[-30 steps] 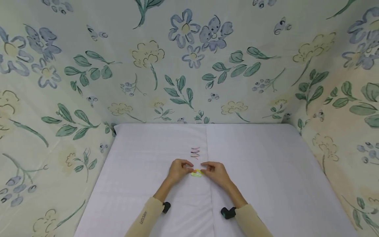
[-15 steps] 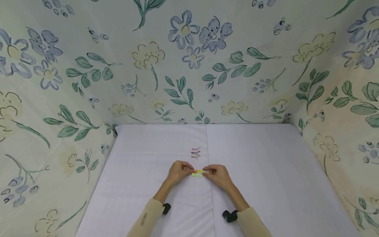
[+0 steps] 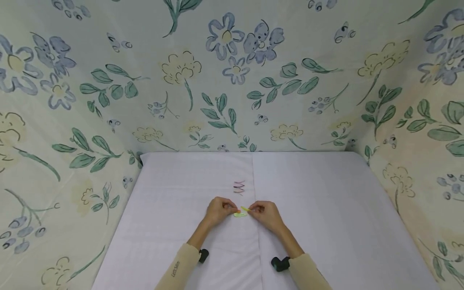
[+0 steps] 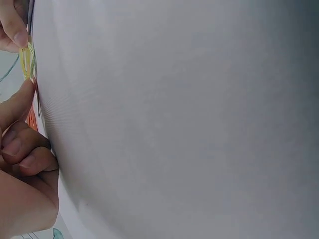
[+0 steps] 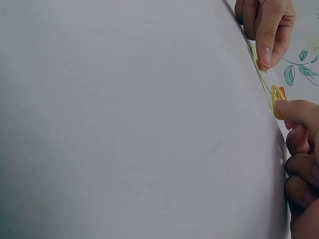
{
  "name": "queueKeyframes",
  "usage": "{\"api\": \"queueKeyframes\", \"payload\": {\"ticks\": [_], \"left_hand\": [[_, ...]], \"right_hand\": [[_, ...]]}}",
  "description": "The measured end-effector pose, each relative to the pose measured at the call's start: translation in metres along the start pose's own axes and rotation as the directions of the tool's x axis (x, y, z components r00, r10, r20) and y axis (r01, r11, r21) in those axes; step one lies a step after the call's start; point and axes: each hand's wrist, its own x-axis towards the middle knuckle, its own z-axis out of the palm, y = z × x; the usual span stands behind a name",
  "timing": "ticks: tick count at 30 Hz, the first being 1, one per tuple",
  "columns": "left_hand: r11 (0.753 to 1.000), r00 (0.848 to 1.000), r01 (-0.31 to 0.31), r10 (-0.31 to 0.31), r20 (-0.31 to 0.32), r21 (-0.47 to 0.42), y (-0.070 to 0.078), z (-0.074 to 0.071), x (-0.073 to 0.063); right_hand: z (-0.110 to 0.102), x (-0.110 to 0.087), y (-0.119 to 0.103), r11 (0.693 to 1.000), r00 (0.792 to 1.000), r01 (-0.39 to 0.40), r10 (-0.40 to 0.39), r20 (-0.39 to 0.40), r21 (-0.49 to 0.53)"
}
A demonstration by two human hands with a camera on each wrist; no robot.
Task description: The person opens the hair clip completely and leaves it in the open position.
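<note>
My right hand pinches a yellow snap hair clip between thumb and fingertip, its free end pointing towards the left hand. Facing it, my left hand pinches a small orange hair clip, mostly covered by the fingertips. Just below both hands in the head view, a light green hair clip lies on the white cloth. In the left wrist view, the yellow clip shows beyond the left thumb, with the other fingers curled beneath.
Farther back on the white-covered table, several thin pinkish and dark clips lie in a zigzag column. A seam runs down the cloth right of them. Floral fabric hangs behind and at both sides.
The right fingers have closed on the yellow clip and shifted slightly right with it, so it now stands apart from the orange clip. My left hand has barely moved.
</note>
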Motion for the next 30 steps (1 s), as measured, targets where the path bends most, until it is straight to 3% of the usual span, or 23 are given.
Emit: {"api": "queueKeyframes", "payload": {"ticks": [13, 19, 30], "left_hand": [[0.999, 0.999, -0.034, 0.035, 0.038, -0.038, 0.0071, 0.0022, 0.0044], [0.999, 0.999, -0.031, 0.031, 0.009, -0.043, 0.0070, 0.0034, 0.0053], [0.993, 0.998, -0.048, 0.052, 0.038, -0.106, 0.0047, -0.0008, 0.0042]], "right_hand": [[0.0000, 0.0093, 0.0002, 0.996, 0.996, 0.074, -0.076, 0.046, 0.050], [0.0003, 0.0098, -0.0014, 0.994, 0.994, 0.074, -0.080, 0.069, 0.083], [-0.0024, 0.0093, -0.0034, 0.994, 0.996, 0.052, -0.058, 0.060, 0.099]]}}
